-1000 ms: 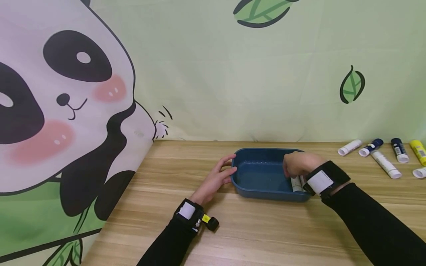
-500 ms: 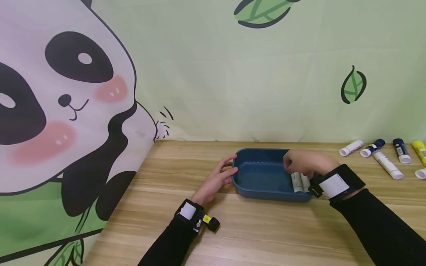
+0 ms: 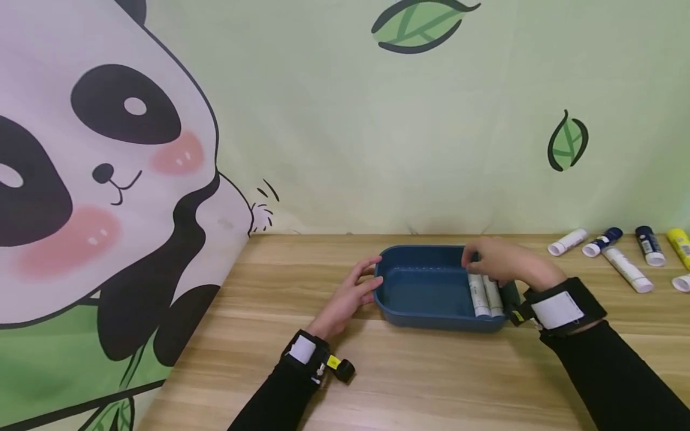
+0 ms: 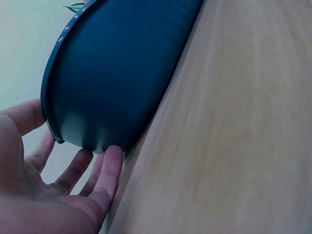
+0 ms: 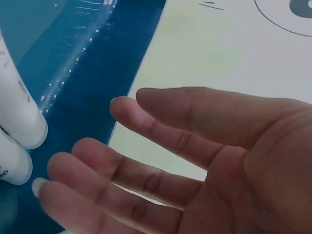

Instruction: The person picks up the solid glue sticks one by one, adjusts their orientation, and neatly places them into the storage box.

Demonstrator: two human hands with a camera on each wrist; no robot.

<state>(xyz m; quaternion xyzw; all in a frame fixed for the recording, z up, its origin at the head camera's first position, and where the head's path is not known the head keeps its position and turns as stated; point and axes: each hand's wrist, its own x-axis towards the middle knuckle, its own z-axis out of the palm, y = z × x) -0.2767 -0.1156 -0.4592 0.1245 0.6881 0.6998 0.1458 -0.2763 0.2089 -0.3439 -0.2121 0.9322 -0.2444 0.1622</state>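
Observation:
A blue rectangular bin (image 3: 420, 290) stands on the wooden table. My left hand (image 3: 345, 296) touches its left end, fingertips on the outer wall and thumb near the rim. In the left wrist view, the fingers of the left hand (image 4: 53, 204) are spread against the bin's side. Two white glue sticks (image 3: 478, 297) lie side by side inside, along the right end. Over the far right part of the bin hovers my right hand (image 3: 504, 261). The right wrist view shows the right hand (image 5: 224, 190) holding nothing, its fingers loosely extended and apart from the white tubes (image 5: 22, 105).
Several other glue sticks lie right of the bin: white ones (image 3: 628, 270), dark blue ones (image 3: 650, 245) and a yellow one (image 3: 680, 246). A panda-printed backdrop (image 3: 323, 120) rises along the table's (image 3: 431, 383) back edge.
My right hand has lifted and drawn back from the two white glue sticks, now more fully seen lying in the bin. The left hand stays at the bin's left end.

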